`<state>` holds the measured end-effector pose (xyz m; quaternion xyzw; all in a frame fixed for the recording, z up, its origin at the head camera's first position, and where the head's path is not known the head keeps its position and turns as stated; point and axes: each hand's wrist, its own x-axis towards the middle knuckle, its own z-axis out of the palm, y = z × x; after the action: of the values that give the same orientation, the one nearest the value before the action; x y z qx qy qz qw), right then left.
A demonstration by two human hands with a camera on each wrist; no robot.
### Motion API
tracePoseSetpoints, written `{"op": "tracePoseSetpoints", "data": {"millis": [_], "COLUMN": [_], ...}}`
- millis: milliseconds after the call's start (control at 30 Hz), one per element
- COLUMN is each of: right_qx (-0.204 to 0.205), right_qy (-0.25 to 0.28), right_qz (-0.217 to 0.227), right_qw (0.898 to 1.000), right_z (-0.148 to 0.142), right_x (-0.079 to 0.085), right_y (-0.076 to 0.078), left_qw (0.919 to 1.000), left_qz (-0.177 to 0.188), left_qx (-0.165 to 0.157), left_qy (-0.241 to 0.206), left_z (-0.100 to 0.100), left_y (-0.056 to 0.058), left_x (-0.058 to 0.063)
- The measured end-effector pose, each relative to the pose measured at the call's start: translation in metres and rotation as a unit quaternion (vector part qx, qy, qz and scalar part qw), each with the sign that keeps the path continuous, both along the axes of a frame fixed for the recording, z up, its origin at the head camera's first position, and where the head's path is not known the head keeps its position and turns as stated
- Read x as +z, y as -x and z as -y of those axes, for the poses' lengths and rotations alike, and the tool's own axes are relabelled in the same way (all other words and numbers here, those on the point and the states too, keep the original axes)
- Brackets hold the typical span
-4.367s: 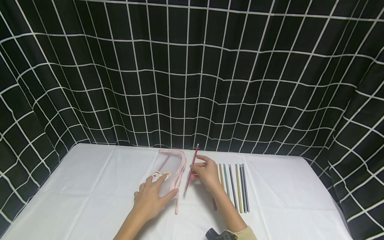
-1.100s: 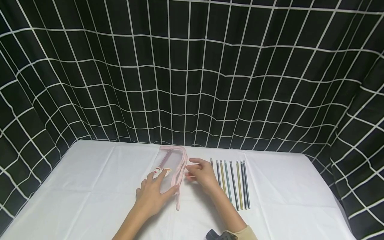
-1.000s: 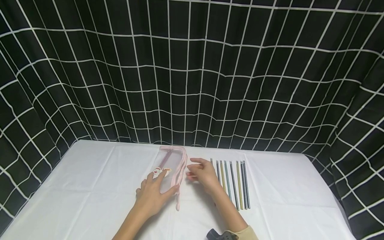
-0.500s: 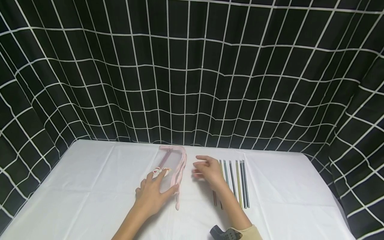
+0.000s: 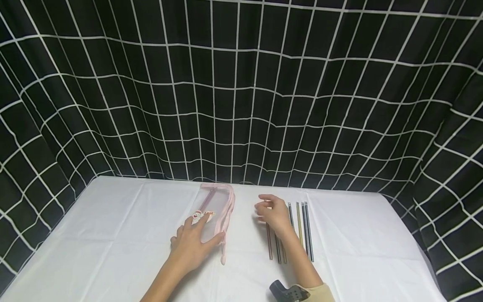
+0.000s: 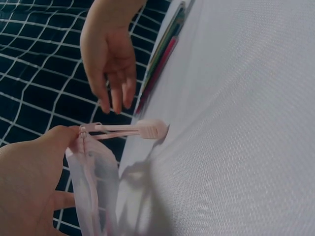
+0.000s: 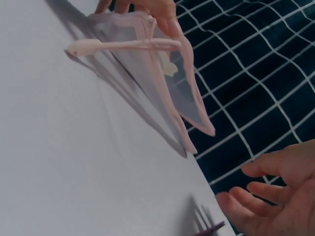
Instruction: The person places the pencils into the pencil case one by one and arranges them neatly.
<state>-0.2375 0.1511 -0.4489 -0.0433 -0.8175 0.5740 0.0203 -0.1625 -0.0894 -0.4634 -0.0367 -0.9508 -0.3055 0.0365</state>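
A see-through pencil case (image 5: 218,209) with pink edging and a cartoon print lies on the white table, its zip side facing right. Pinkish pencils (image 5: 208,199) show through it. My left hand (image 5: 190,247) grips the case's near end, thumb by the zip and fingers over the printed face. In the right wrist view the case's mouth (image 7: 174,98) gapes. My right hand (image 5: 274,214) hovers over the left end of a row of pencils (image 5: 305,233), fingers loosely bent around nothing. A reddish pencil (image 5: 269,243) lies just below it; the hand and forearm cover parts of others.
The pink zip pull (image 5: 223,253) hangs from the case's near corner onto the white tablecloth (image 5: 124,235). A black curtain with a white grid (image 5: 241,105) stands behind the table's far edge. A dark wrist device (image 5: 288,292) sits by the right sleeve.
Earlier my right hand held a pinkish-red pencil beside the case; by about a second ago it was empty at the case's mouth. Since then it has moved right, over the pencils. My left hand stays.
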Motion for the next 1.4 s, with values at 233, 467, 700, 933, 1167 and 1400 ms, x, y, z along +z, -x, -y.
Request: {"op": "tracePoseSetpoints", "data": {"millis": [233, 467, 700, 933, 1167, 1400], "right_qx": [-0.019, -0.023, -0.004, 0.011, 0.022, 0.038], "right_qy": [-0.074, -0.114, -0.128, -0.15, -0.167, -0.181], "right_qz": [0.001, 0.008, 0.015, 0.023, 0.023, 0.026], "right_qw": [0.997, 0.993, 0.992, 0.988, 0.985, 0.982], "right_z": [-0.012, -0.015, -0.014, -0.012, -0.009, -0.008], "right_x": [-0.001, -0.002, -0.002, -0.004, -0.007, -0.013], "right_y": [0.002, 0.003, 0.001, -0.001, -0.003, -0.002], "left_qw": [1.0, 1.0, 1.0, 1.0, 1.0, 1.0], "left_qz": [-0.003, -0.003, 0.0, -0.006, -0.007, -0.01], "left_qx": [0.0, 0.001, 0.001, 0.001, 0.001, 0.0], "left_qy": [0.002, 0.004, 0.001, 0.002, 0.001, -0.001], "left_z": [0.0, 0.0, 0.001, 0.0, 0.001, 0.0], "left_y": [0.001, 0.001, 0.001, 0.0, 0.0, 0.0], "left_x": [0.0, -0.001, 0.0, 0.001, 0.0, 0.0]}}
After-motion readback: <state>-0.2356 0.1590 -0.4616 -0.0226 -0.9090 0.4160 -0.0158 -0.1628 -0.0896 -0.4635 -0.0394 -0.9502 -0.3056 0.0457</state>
